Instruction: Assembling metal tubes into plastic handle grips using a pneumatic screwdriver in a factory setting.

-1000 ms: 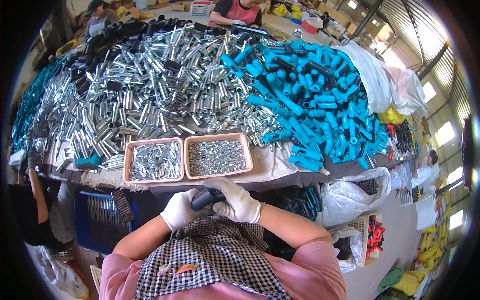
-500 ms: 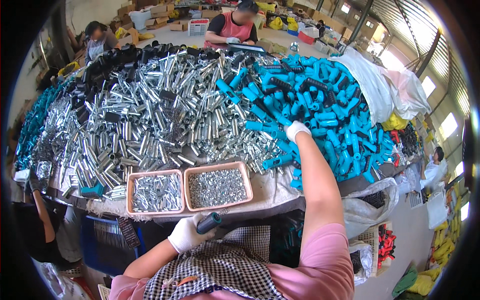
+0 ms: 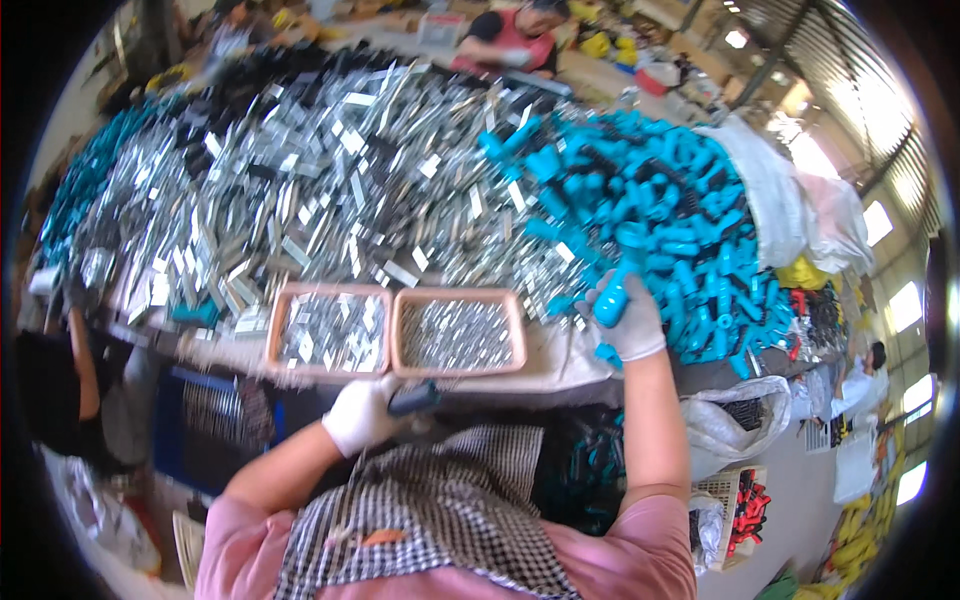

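My left hand (image 3: pixel 360 416), in a white glove, is closed around a dark cylindrical handle piece (image 3: pixel 413 399) in front of my apron, just below the small-parts trays. The piece is smeared by motion. My gloved right hand (image 3: pixel 637 330) grips a teal plastic handle piece (image 3: pixel 612 301) at the near edge of the teal heap (image 3: pixel 665 235). Left of it spreads a large pile of shiny metal tubes and rods (image 3: pixel 300 190). Two pinkish trays stand at the table's near edge: the left tray (image 3: pixel 272 335) holds small metal pins, the right tray (image 3: pixel 521 335) tiny metal parts.
White sacking (image 3: pixel 765 190) covers the heap's right end. Below it are an open white sack (image 3: pixel 705 445) and a crate (image 3: pixel 712 490) with red pieces. One co-worker (image 3: pixel 515 50) sits across the table; another person's arm (image 3: pixel 83 360) reaches in at the far left.
My right hand has come back toward me from the teal heap with a teal handle piece in it. The view has shifted; my left hand still holds its dark piece.
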`<action>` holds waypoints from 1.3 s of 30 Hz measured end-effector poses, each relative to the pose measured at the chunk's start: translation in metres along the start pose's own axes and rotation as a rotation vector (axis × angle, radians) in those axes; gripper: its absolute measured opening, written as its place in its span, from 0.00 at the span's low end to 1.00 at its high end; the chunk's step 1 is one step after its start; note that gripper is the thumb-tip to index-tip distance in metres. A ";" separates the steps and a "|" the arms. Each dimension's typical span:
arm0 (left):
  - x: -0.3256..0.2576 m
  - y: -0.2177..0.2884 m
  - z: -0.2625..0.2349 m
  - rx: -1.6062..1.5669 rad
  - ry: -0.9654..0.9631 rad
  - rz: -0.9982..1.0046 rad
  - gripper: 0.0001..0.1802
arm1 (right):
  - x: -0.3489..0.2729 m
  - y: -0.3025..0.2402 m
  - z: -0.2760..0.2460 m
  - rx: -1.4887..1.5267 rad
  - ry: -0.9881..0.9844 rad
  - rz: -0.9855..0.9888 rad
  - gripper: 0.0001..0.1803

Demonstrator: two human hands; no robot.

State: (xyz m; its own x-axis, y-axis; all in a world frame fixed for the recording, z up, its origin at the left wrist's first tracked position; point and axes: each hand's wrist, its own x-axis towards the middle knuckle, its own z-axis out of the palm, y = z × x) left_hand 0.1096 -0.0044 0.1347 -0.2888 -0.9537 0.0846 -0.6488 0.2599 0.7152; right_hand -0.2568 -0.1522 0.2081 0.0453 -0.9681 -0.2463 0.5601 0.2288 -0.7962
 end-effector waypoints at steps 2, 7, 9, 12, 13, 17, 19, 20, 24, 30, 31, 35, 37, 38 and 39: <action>0.007 0.008 -0.008 0.108 -0.042 -0.039 0.20 | -0.033 0.014 -0.008 0.159 -0.427 0.107 0.25; 0.008 0.005 -0.019 0.234 -0.047 0.085 0.23 | -0.105 0.038 0.019 0.059 -0.579 0.080 0.48; 0.001 0.002 -0.025 0.325 -0.085 0.071 0.22 | -0.106 0.048 0.020 -0.258 -0.608 -0.032 0.45; -0.016 -0.003 -0.031 0.373 -0.106 0.033 0.21 | -0.117 0.053 0.038 -0.635 -0.278 0.166 0.35; -0.019 -0.003 -0.031 0.383 -0.105 0.028 0.20 | -0.116 0.061 0.030 -0.683 -0.223 0.281 0.31; -0.025 -0.002 -0.033 0.406 -0.123 0.026 0.19 | -0.123 0.083 0.020 -0.599 -0.329 0.395 0.27; -0.026 -0.002 -0.033 0.420 -0.100 0.073 0.18 | -0.123 0.090 0.019 -0.613 -0.391 0.404 0.31; -0.026 -0.001 -0.034 0.419 -0.130 0.061 0.18 | -0.124 0.090 0.021 -0.614 -0.390 0.407 0.31; -0.028 -0.002 -0.034 0.427 -0.146 0.040 0.18 | -0.126 0.088 0.032 -0.631 -0.365 0.343 0.38; -0.030 -0.002 -0.033 0.438 -0.152 0.052 0.17 | -0.134 0.088 0.040 -0.553 -0.360 0.410 0.34; -0.029 0.000 -0.032 0.439 -0.162 0.057 0.17 | -0.134 0.087 0.043 -0.553 -0.358 0.413 0.34; -0.030 0.002 -0.024 0.426 -0.143 0.219 0.13 | -0.132 0.092 0.054 -0.763 -0.452 0.367 0.31; -0.032 0.004 -0.020 0.434 -0.195 0.270 0.11 | -0.133 0.093 0.065 -1.118 -0.683 0.157 0.28; -0.033 0.007 -0.016 0.429 -0.246 0.203 0.19 | -0.141 0.093 0.071 -1.277 -0.749 -0.065 0.23; -0.032 0.014 -0.017 0.307 -0.329 0.113 0.20 | -0.141 0.094 0.072 -1.395 -0.854 -0.363 0.23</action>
State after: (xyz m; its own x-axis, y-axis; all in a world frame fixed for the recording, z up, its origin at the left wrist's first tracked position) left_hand 0.1221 0.0272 0.1537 -0.5455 -0.8309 -0.1094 -0.7646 0.4400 0.4710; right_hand -0.1511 -0.0018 0.2071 0.7562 -0.6538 0.0254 -0.4510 -0.5489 -0.7038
